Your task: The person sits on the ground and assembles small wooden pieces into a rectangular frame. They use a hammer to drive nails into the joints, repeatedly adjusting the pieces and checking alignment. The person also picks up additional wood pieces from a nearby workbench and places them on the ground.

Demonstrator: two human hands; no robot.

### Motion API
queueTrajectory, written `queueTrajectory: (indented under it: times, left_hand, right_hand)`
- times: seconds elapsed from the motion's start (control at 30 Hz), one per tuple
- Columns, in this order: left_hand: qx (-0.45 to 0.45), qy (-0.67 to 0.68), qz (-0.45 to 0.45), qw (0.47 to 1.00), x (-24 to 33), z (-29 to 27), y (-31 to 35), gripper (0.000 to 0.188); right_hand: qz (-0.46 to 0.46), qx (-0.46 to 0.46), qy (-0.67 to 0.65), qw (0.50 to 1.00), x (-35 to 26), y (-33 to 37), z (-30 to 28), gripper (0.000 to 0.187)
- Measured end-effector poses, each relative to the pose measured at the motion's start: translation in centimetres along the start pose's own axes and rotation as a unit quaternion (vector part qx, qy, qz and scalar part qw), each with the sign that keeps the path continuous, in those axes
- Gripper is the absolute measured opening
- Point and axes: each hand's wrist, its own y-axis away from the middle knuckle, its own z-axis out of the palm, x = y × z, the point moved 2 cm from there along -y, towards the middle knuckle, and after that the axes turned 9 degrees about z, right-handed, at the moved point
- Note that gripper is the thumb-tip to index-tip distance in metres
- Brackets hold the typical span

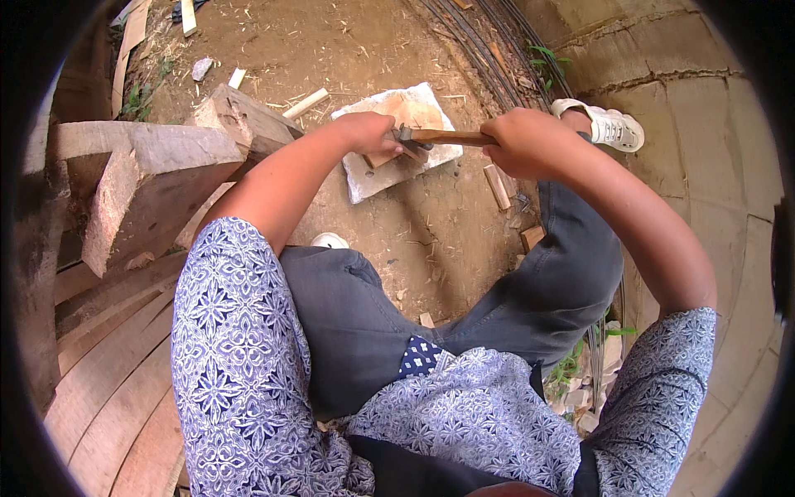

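My right hand [527, 141] is wrapped round the wooden handle of a hammer [454, 137], held sideways across the middle. Its metal head lies at the fingers of my left hand [368, 135], which is closed. Below those fingers the edge of a small piece of wood [383, 159] shows, and my left hand seems to hold it; the grip itself is partly hidden. Both hands are above a whitish slab [364, 184] on the ground. A tan wooden surface [414, 108] shows on top of the slab, partly behind the hammer.
Thick timber beams [166, 166] are stacked close on my left, with curved planks [124, 381] below. Long thin rods [472, 41] run along the ground at the upper right, beside a block wall [696, 149]. Wood offcuts [497, 187] and shavings lie about on the dirt.
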Motion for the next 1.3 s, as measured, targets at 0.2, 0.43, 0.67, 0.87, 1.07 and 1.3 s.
queueTrajectory:
  times: [0.2, 0.43, 0.67, 0.87, 1.07, 1.3]
  left_hand:
    - [0.039, -0.022, 0.069, 0.997, 1.4, -0.2, 1.1, 0.049]
    - [0.016, -0.080, 0.024, 0.996, 2.4, -2.2, 0.0, 0.048]
    - [-0.017, -0.083, 0.059, 0.995, 1.7, -0.7, -1.5, 0.040]
    - [-0.018, -0.078, 0.082, 0.993, 1.6, -0.1, -1.1, 0.035]
    - [-0.017, -0.077, 0.026, 0.997, 4.0, -0.3, -1.1, 0.042]
    - [-0.022, -0.049, -0.008, 0.999, 4.9, -0.6, -1.9, 0.045]
  right_hand:
    - [0.020, 0.039, -0.082, 0.996, 2.1, 2.7, 4.9, 0.019]
    - [0.021, 0.046, -0.079, 0.996, 1.5, 3.1, 5.1, 0.020]
    - [0.004, -0.002, -0.052, 0.999, 1.1, 2.6, 5.0, 0.021]
    - [0.009, 0.013, -0.098, 0.995, 1.9, 2.9, 6.6, 0.021]
    - [0.027, 0.008, -0.070, 0.997, 2.0, 2.6, 4.2, 0.022]
    - [0.011, -0.007, 0.007, 1.000, 2.2, 1.5, 2.3, 0.020]
